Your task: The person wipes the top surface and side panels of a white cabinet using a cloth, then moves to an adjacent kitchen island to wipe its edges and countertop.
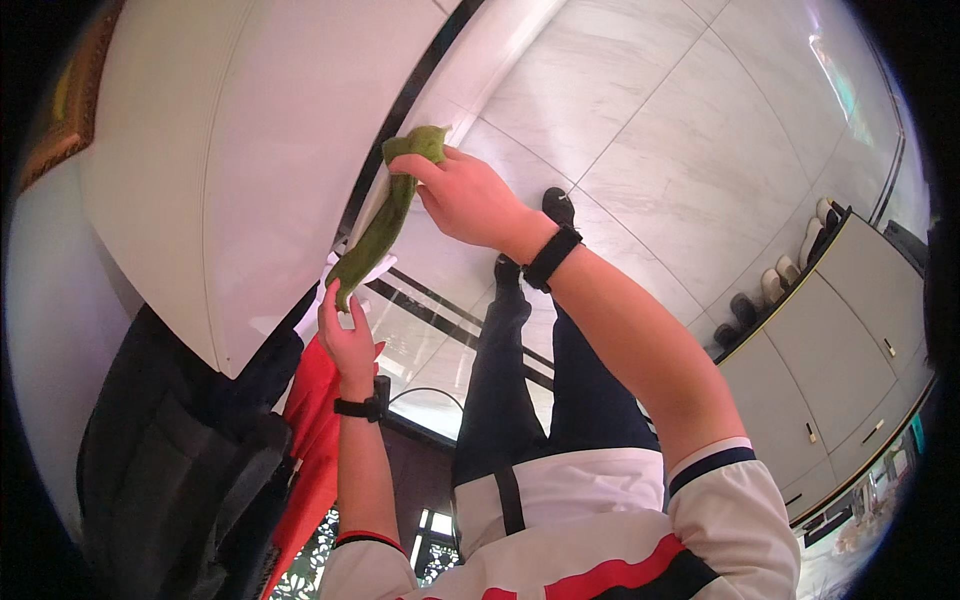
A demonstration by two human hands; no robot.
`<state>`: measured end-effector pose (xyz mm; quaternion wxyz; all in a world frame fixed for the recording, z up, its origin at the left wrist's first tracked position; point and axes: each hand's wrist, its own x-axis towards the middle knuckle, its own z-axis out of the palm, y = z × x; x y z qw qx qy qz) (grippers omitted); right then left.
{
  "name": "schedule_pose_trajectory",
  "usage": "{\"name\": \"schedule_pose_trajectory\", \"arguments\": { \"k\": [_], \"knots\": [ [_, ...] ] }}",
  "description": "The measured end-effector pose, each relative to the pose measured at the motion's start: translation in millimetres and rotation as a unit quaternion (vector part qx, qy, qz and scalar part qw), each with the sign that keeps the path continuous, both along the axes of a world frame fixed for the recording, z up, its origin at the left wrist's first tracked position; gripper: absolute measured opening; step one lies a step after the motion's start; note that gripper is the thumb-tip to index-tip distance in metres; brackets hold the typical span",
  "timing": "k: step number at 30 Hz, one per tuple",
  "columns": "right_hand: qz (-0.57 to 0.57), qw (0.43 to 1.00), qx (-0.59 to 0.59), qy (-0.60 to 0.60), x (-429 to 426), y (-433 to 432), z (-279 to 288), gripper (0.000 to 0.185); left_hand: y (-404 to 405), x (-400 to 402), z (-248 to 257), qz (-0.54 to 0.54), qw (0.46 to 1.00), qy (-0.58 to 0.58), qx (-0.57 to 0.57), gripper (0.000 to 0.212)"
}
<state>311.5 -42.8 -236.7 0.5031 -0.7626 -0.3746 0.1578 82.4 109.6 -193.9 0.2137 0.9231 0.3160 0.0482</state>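
A green cloth (382, 225), long and narrow as it hangs, stretches between my two hands beside a white panel. My right hand (476, 199), with a black band at the wrist, grips its upper, folded end. Its lower end is pinched in the fingertips of my left hand (349, 341), which wears a black watch or band. The white panel's dark lower edge (390, 105) runs just behind the cloth. Part of the cloth is hidden under the fingers of my right hand.
The large white panel (285, 150) stands at the left. Dark garments (187, 465) and a red cloth (311, 420) hang below it. At the right, several shoes (772, 285) line the top of a grey cabinet (810, 360). Pale floor tiles (637, 97) spread out past my feet.
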Motion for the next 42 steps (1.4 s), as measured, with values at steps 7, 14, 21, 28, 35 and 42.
{"name": "schedule_pose_trajectory", "arguments": {
  "k": [7, 14, 21, 28, 35, 42],
  "knots": [
    [-0.005, 0.999, -0.035, 0.002, -6.7, 13.1, 1.2, 0.045, 13.1, -20.6, -4.3, 0.016, 0.999, 0.000, -0.031, 0.033],
    [-0.029, 1.000, -0.002, -0.009, -11.3, 16.6, -0.6, 0.048, 18.6, -11.9, -3.4, 0.030, 0.999, -0.006, -0.040, 0.019],
    [-0.229, 0.969, 0.087, -0.033, -3.3, 17.7, 2.1, 0.029, 26.4, -14.2, -1.0, 0.054, 0.993, -0.035, -0.095, 0.017],
    [-0.247, 0.943, 0.198, -0.100, 24.2, 29.7, 41.6, 0.023, 30.1, -17.0, 17.7, 0.002, 0.991, -0.061, -0.122, 0.014],
    [-0.101, 0.955, 0.269, -0.071, 8.7, 55.6, 87.8, 0.030, 38.0, -26.8, 30.7, -0.044, 0.982, -0.126, -0.131, 0.013],
    [0.173, 0.958, 0.194, -0.120, -27.0, 57.2, 85.0, 0.036, 33.0, -10.5, 38.0, -0.132, 0.982, -0.076, -0.112, 0.014]
  ]
}}
